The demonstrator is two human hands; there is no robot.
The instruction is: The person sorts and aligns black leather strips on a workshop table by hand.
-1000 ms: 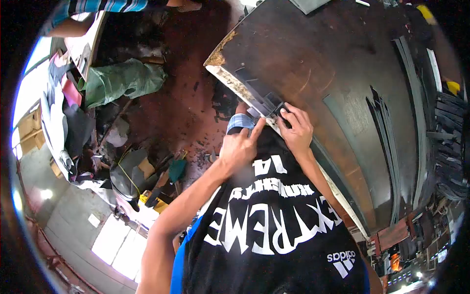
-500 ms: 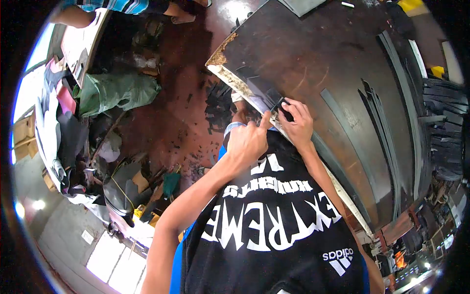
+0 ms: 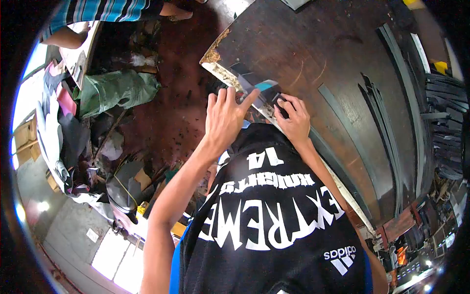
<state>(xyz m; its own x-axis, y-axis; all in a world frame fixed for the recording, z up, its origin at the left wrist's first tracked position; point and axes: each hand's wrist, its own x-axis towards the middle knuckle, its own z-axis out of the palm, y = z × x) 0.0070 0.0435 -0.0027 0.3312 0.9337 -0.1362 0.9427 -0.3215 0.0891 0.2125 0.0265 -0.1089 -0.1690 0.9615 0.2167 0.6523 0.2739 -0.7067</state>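
My left hand (image 3: pixel 226 116) is just off the table edge, its fingers bent forward and the thumb stretched toward the table. Something small and dark shows between thumb and forefinger; I cannot make out what it is. My right hand (image 3: pixel 293 116) rests at the edge, fingers curled round a small black block (image 3: pixel 279 101) pressed to the tabletop. Between the hands lie dark flat strip pieces (image 3: pixel 250 78), with a turquoise patch (image 3: pixel 267 85) on top.
Long dark strips (image 3: pixel 379 132) lie on the brown table (image 3: pixel 333 54), whose corner (image 3: pixel 214 49) is chipped. Stacked black strips (image 3: pixel 445 122) are at the far right. A green sack (image 3: pixel 117 90) stands left on the red floor. Another person's striped clothing (image 3: pixel 107 11) shows at upper left.
My left hand has moved left and forward from the table edge, its fingers less tightly curled. The turquoise patch has come into sight. My right hand stays near the same spot with the black block.
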